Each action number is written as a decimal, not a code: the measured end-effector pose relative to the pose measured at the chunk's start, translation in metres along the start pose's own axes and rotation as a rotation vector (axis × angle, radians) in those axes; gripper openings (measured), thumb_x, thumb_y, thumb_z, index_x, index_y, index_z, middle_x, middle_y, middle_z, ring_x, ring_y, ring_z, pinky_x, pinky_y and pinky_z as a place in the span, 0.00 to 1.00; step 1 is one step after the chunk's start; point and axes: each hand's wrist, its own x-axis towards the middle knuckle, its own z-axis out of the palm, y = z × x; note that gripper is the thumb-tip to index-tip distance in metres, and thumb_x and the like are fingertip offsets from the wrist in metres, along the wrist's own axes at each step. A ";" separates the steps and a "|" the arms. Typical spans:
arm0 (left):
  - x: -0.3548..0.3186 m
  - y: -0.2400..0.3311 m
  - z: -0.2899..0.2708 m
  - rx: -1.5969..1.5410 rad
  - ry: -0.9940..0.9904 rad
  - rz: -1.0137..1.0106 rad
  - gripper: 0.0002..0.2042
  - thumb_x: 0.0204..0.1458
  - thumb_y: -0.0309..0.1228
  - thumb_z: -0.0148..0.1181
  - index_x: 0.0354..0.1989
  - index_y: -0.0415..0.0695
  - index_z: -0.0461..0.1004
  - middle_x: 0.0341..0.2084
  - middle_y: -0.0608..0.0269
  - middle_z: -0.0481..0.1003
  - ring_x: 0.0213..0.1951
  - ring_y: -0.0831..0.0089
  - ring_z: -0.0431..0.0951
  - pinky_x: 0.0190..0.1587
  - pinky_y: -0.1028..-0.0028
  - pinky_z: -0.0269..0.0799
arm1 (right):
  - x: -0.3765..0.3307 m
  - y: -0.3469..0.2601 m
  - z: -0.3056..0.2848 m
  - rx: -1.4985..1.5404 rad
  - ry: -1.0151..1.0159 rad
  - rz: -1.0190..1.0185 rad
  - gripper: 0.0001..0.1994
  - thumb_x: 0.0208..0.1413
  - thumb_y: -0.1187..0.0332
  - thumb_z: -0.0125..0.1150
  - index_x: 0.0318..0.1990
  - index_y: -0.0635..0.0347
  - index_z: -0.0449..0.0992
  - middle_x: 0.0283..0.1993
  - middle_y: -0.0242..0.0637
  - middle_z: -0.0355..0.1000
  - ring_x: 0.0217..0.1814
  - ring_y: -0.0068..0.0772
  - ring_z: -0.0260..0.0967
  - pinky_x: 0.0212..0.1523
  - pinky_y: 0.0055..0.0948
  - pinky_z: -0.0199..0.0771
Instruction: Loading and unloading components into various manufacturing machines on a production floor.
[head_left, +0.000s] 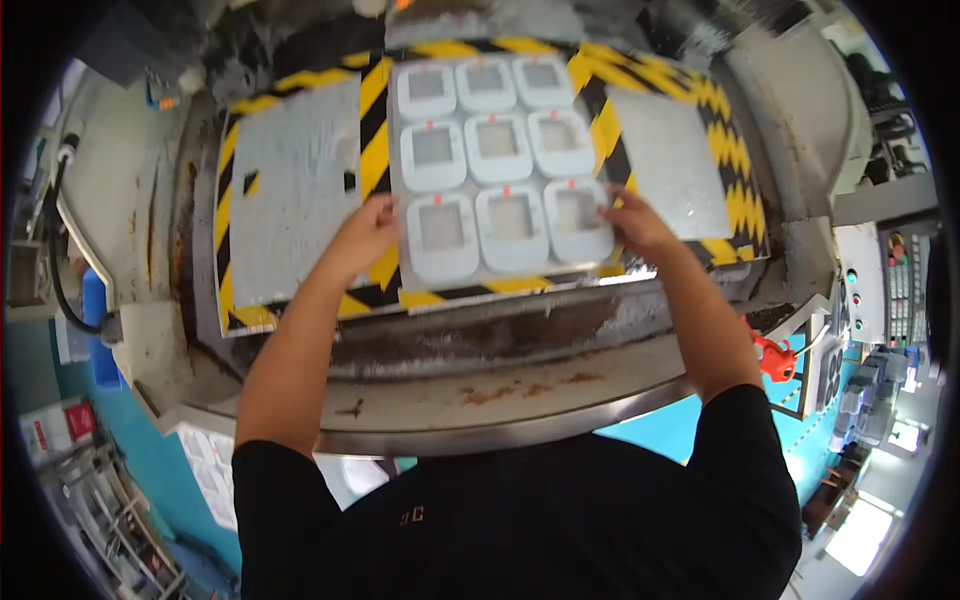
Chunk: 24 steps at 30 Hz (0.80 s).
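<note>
On the machine bed point(300, 180), between yellow-and-black hazard stripes point(374, 130): one pale grey tray point(500, 160) of nine moulded white frames in three rows. Left hand point(365, 235) grips the tray's near-left edge, fingers curled over it; right hand point(632, 225) clasps the near-right corner likewise, likely to keep it level and square. Bare metal plates point(670, 160) flank either side.

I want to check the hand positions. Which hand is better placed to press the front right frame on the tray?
Probably the right hand: it already touches that frame; the left hand rests at the tray's left edge.
</note>
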 end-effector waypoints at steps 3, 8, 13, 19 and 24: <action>-0.005 0.052 0.022 0.912 -0.025 0.215 0.25 0.55 0.30 0.60 0.63 0.45 0.63 0.54 0.57 0.73 0.53 0.53 0.73 0.54 0.57 0.69 | -0.015 -0.009 -0.015 -0.058 0.034 0.066 0.18 0.60 0.69 0.58 0.57 0.55 0.67 0.36 0.31 0.73 0.35 0.22 0.71 0.32 0.23 0.71; -0.018 0.054 0.032 1.078 -0.099 0.200 0.34 0.50 0.33 0.66 0.67 0.55 0.60 0.68 0.56 0.56 0.69 0.50 0.51 0.68 0.50 0.51 | -0.006 0.003 -0.007 -0.054 0.022 0.024 0.19 0.59 0.69 0.61 0.56 0.55 0.65 0.34 0.30 0.74 0.31 0.19 0.71 0.26 0.18 0.65; -0.024 0.059 0.033 1.116 -0.193 0.038 0.40 0.48 0.35 0.68 0.70 0.61 0.55 0.73 0.60 0.46 0.73 0.53 0.40 0.71 0.46 0.38 | -0.005 0.007 0.000 -0.048 0.010 -0.003 0.18 0.59 0.72 0.60 0.55 0.55 0.63 0.34 0.30 0.73 0.37 0.21 0.72 0.38 0.21 0.73; -0.024 0.054 0.032 1.151 -0.209 0.037 0.42 0.48 0.37 0.68 0.72 0.64 0.51 0.73 0.60 0.43 0.74 0.54 0.38 0.71 0.45 0.36 | -0.003 0.007 0.004 -0.043 0.058 -0.014 0.18 0.60 0.71 0.59 0.55 0.56 0.62 0.37 0.33 0.75 0.37 0.22 0.74 0.38 0.23 0.75; -0.022 0.051 0.031 1.158 -0.203 0.061 0.44 0.47 0.38 0.68 0.72 0.65 0.49 0.74 0.60 0.42 0.74 0.54 0.37 0.71 0.46 0.31 | 0.000 0.010 0.003 -0.024 0.075 -0.040 0.16 0.61 0.71 0.59 0.54 0.58 0.63 0.38 0.35 0.75 0.38 0.24 0.74 0.39 0.24 0.76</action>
